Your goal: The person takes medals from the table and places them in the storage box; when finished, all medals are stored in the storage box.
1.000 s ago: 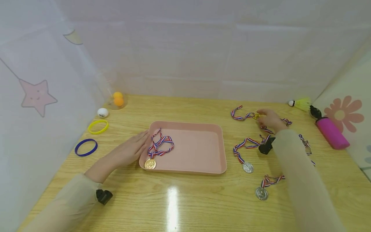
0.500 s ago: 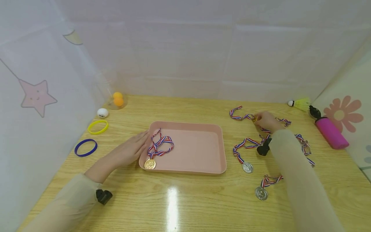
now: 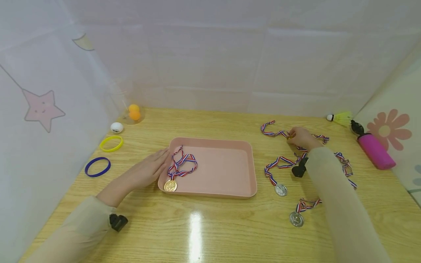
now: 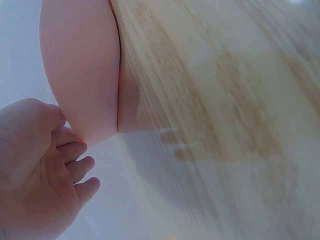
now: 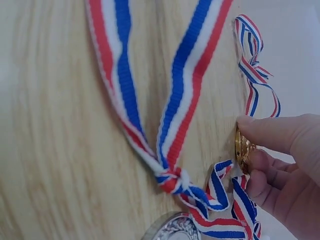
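Note:
My right hand (image 3: 302, 138) pinches a gold medal (image 5: 244, 150) between thumb and fingers, at the right side of the table. The medal's striped ribbon (image 3: 273, 133) trails to the left. At the pink tray (image 3: 227, 142), my left hand (image 3: 149, 168) rests with extended fingers against the left wall; in the left wrist view its fingertips (image 4: 86, 165) are right at the tray's corner. Inside the tray lies another gold medal (image 3: 170, 185) with its red, white and blue ribbon (image 3: 184, 166). Two silver medals lie near the right forearm, one closer (image 3: 297, 219) and one farther (image 3: 281, 190).
More medal ribbon (image 3: 345, 164) lies right of the right forearm. A shuttlecock (image 3: 340, 117) and a pink hand pump (image 3: 376, 150) stand at the far right. On the left are a blue wristband (image 3: 97, 167), a yellow wristband (image 3: 111, 144), a white ball (image 3: 116, 127) and orange balls (image 3: 134, 112).
My right hand has moved slightly left and its fingers have closed on the gold medal, which now shows tilted up. My left hand and the tray have stayed put.

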### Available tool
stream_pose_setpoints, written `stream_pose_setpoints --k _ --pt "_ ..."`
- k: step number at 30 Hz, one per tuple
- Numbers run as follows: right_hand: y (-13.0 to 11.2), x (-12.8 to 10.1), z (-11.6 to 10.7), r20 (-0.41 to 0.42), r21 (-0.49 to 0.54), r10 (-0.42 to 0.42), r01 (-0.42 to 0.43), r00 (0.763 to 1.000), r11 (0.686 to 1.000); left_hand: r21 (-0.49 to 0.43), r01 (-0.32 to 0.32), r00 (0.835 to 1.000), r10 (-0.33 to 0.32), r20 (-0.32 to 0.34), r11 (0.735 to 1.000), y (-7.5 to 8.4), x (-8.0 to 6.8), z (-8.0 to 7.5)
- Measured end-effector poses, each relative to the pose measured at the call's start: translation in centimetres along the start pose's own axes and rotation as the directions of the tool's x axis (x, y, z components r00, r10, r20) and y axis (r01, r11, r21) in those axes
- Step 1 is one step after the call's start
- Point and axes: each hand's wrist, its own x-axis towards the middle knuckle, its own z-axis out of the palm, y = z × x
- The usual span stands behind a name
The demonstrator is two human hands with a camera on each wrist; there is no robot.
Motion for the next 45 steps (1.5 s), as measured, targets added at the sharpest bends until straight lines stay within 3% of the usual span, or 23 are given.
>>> stream_pose_setpoints --k 4,9,13,15,18,23,27,31,32,33,35,38,41,45 --pt "-0.1 -0.2 -0.1 -0.004 -0.016 0.000 0.000 1.000 1.000 -0.001 -0.002 1.000 0.002 -0.005 1.000 0.0 0.0 0.1" --pt "-0.4 -0.8 -0.4 -0.028 0.049 0.030 -0.028 0.999 0.998 -0.004 -0.002 1.000 0.002 -0.003 1.000 0.0 0.0 0.0" --pt "-0.6 -1.1 -0.9 -0.015 0.199 0.048 -0.045 0.999 0.979 0.006 -0.008 1.000 0.008 0.000 1.000 0.0 -0.1 0.0" --pt "-0.6 -1.3 -1.3 0.013 0.298 0.044 -0.046 0.999 0.954 0.011 -0.014 1.000 0.014 0.000 1.000 0.0 -0.1 0.0" --pt "-0.6 -1.4 -1.9 0.051 0.438 0.010 -0.031 0.999 0.898 0.014 -0.020 1.000 0.020 -0.003 1.000 0.0 -0.1 0.0" --pt "-1.0 -1.9 -2.7 0.055 0.655 -0.006 -0.032 0.998 0.755 0.013 -0.019 1.000 0.019 -0.006 1.000 0.1 -0.1 -0.1" --pt "-1.8 -2.5 -3.3 0.032 0.809 0.048 -0.054 0.998 0.586 0.009 -0.017 1.000 0.017 -0.008 1.000 0.1 0.0 -0.1" --pt "-2.5 -3.1 -3.9 -0.003 0.903 0.062 -0.024 0.998 0.428 0.011 -0.019 1.000 0.019 -0.011 1.000 0.0 0.1 0.0" --pt "-2.6 -3.2 -4.0 -0.016 0.912 0.057 -0.009 0.998 0.411 0.012 -0.019 1.000 0.020 -0.012 1.000 0.0 0.1 0.0" --pt "-2.8 -3.3 -4.2 -0.037 0.910 0.053 0.012 0.998 0.414 0.013 -0.019 1.000 0.019 -0.011 1.000 0.0 0.1 0.0" --pt "-3.0 -3.5 -4.5 -0.064 0.930 0.035 0.046 0.997 0.364 0.013 -0.018 1.000 0.018 -0.011 1.000 -0.1 0.2 0.1" --pt "-3.5 -3.8 -4.9 -0.127 0.928 0.027 0.109 0.992 0.357 0.011 -0.015 1.000 0.015 -0.007 1.000 -0.2 0.2 0.2" --pt "-4.1 -4.3 -5.2 -0.174 0.937 0.001 0.165 0.985 0.308 0.009 -0.013 1.000 0.014 -0.004 1.000 -0.2 0.2 0.2" --pt "-4.7 -4.8 -5.6 -0.231 0.954 -0.083 0.243 0.969 0.174 0.013 -0.020 1.000 0.020 -0.003 1.000 -0.3 0.2 0.3"
